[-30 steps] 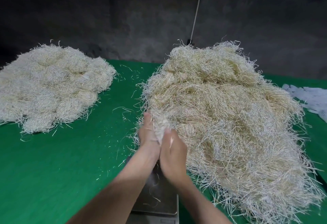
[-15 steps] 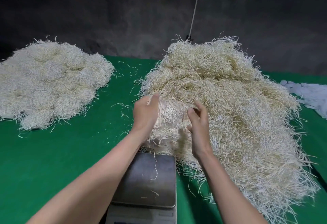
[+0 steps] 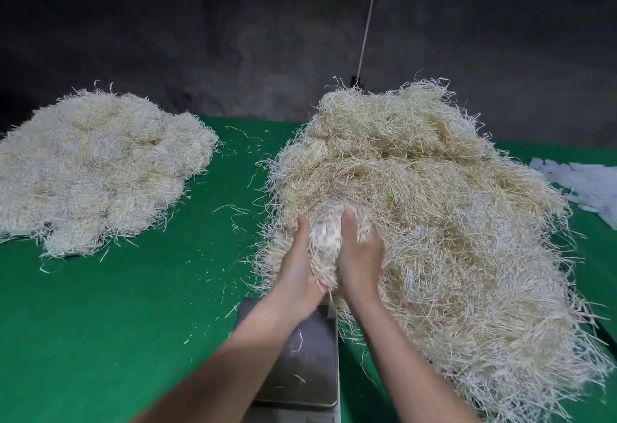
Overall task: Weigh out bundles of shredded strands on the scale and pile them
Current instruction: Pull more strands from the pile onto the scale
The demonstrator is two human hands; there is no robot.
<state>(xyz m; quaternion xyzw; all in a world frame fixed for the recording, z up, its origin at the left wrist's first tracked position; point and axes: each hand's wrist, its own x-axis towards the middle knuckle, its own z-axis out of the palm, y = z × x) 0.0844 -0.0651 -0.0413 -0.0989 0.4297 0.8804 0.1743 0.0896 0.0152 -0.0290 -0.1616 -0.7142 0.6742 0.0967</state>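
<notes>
The step in hand looks to be the gathering of a portion, with nothing yet weighed. The left hand and the right hand are cupped palm to palm round a small, pale, blurred bundle of shredded strands, thumbs laid along its top, squeezing it between them. How the fingers lie on its far side I cannot tell; the strands bury them.

The bundle sits at the near left edge of the big loose heap of straw-coloured shredded strands, which fills the right half of the green-covered table; it seems not quite free of the heap yet. Under the wrists, at the table's near edge, lies the flat grey metal pan of the scale, bare but for a few stray strands.

The next move, as I judge it, is to lift the bundle clear and draw it back onto the pan. That calls for a firm squeeze, so that no ends trail from the heap or hang off the pan onto the cloth. The lumpy whitish pile of bundles waits towards the far left corner, well apart from both hands.
</notes>
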